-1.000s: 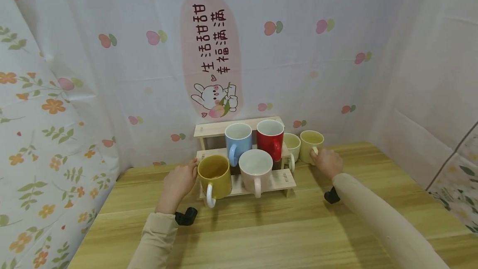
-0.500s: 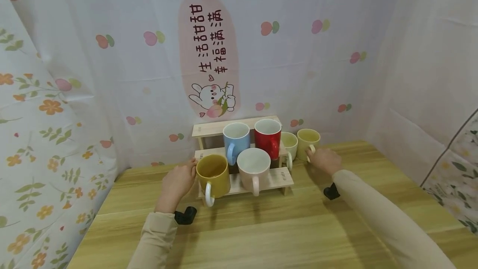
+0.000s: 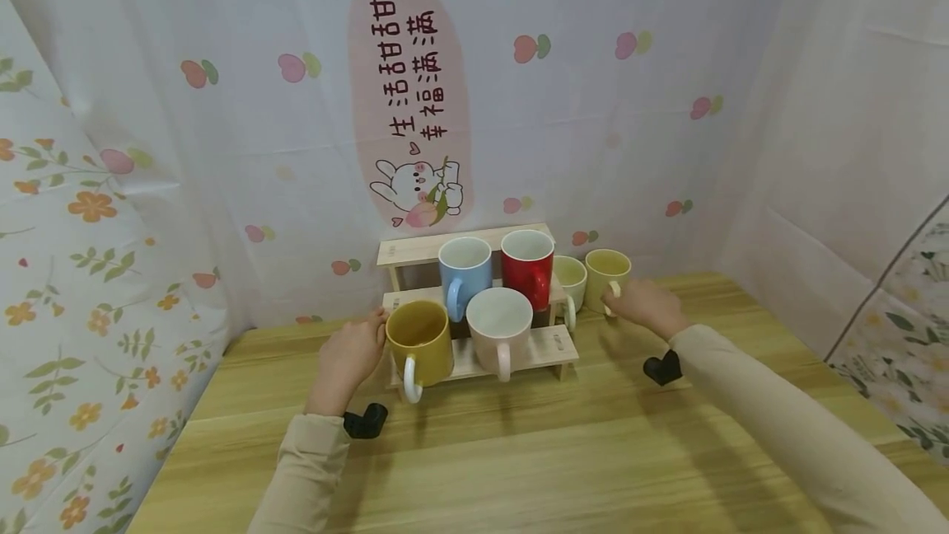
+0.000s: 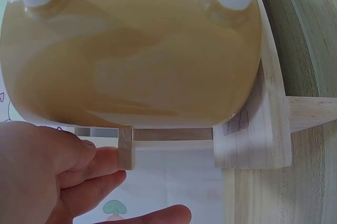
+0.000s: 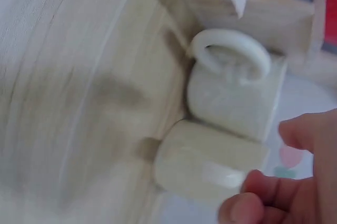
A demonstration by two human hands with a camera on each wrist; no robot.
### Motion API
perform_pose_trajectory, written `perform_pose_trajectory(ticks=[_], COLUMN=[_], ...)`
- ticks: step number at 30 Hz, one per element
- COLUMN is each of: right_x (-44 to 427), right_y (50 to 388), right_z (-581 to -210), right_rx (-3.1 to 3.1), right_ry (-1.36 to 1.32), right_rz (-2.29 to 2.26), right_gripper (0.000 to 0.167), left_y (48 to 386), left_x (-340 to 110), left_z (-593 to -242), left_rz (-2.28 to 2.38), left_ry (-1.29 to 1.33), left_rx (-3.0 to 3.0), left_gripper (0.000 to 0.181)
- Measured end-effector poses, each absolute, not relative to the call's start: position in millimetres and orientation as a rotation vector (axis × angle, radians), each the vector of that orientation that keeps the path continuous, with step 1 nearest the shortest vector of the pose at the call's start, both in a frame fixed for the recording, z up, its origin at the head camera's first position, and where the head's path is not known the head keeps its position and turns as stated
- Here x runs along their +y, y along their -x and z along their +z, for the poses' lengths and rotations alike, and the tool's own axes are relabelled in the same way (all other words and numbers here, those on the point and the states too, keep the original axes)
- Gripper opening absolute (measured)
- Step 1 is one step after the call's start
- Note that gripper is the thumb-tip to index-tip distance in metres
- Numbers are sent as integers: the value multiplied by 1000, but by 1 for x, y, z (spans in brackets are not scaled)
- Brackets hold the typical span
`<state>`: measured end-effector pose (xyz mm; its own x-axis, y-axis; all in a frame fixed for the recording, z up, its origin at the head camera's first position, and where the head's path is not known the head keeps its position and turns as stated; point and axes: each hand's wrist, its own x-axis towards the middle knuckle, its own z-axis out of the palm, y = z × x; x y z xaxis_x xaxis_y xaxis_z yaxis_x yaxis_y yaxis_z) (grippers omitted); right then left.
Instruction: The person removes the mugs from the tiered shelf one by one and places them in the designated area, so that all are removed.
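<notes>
My left hand [image 3: 348,357] is at the left end of the wooden tiered rack [image 3: 552,348]. In the left wrist view its bent fingers hold a small wooden post [image 4: 126,150], while one lower finger stretches out straight. Right beside that hand, a mustard mug [image 3: 421,344] with a white handle sits on the lowest step. My right hand [image 3: 648,307] is at the handle of a pale yellow mug [image 3: 606,274] standing on the table. In the blurred right wrist view, its thumb [image 5: 295,129] stays apart from the curled fingers, which touch or nearly touch the mug.
A pink mug [image 3: 500,328] shares the lowest step. Blue [image 3: 467,270] and red [image 3: 528,270] mugs stand on the step behind. A pale green mug [image 3: 569,278] is between the rack and the yellow mug. A patterned curtain [image 3: 593,147] hangs behind the wooden table [image 3: 474,452].
The head view has shifted slightly. My right hand's wrist has moved a little to the right relative to the yellow mug, while its fingertips stay near the handle. The left hand and rack keep their places.
</notes>
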<state>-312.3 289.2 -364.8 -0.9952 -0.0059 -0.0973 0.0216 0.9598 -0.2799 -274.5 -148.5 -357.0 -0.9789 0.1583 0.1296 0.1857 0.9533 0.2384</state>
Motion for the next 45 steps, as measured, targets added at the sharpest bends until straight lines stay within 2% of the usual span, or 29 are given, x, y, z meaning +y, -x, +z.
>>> perform_pose_trajectory(ticks=[16, 36, 45], right_x=[245, 191, 173], right_y=[294, 287, 298], right_z=[-329, -293, -299], right_rx=[3105, 3141, 3158], right_ry=[340, 432, 346], right_rz=[-255, -364, -444], right_gripper=[41, 52, 43], left_y=[274, 276, 275], left_x=[-151, -152, -151], left_z=[-359, -359, -359], left_rz=[-376, -380, -399], left_ry=[303, 283, 305], left_rx=[-2968, -2984, -2991], left_gripper=[39, 39, 40])
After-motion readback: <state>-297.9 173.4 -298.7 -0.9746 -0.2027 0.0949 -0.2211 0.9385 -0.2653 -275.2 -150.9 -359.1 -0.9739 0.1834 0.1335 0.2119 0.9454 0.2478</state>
